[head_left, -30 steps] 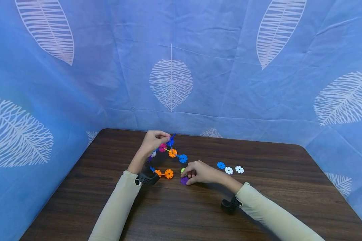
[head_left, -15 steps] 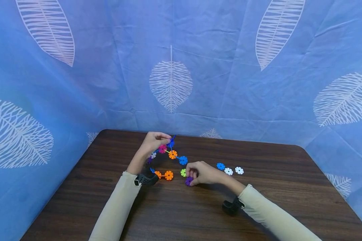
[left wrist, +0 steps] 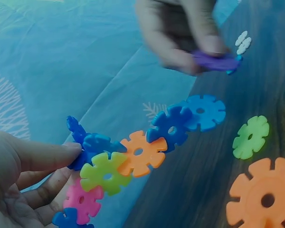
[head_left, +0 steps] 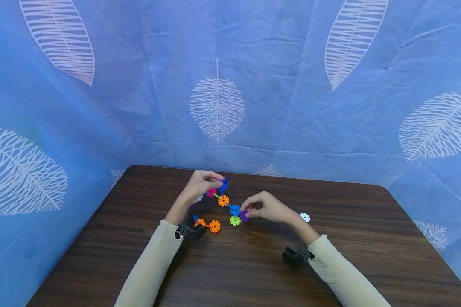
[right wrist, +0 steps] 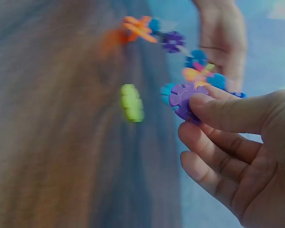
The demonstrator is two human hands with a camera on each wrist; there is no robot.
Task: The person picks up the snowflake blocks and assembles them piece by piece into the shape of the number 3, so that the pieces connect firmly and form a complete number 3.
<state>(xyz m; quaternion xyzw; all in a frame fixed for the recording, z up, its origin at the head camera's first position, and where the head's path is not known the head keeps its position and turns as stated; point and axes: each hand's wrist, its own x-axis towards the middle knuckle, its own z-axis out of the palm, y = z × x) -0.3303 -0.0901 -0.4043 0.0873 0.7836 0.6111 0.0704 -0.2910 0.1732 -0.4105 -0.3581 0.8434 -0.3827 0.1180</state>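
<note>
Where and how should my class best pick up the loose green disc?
Pinch the green disc by opposite edges of its notched rim, coming down from the near side. It appears to lie flat on the table, so its thin edge offers the hold. In the head view, a blue disc shows beyond it and an orange disc left, making the near side probably easiest.

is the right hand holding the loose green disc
No, the right hand pinches a purple disc, while the loose green disc lies on the table.
</note>
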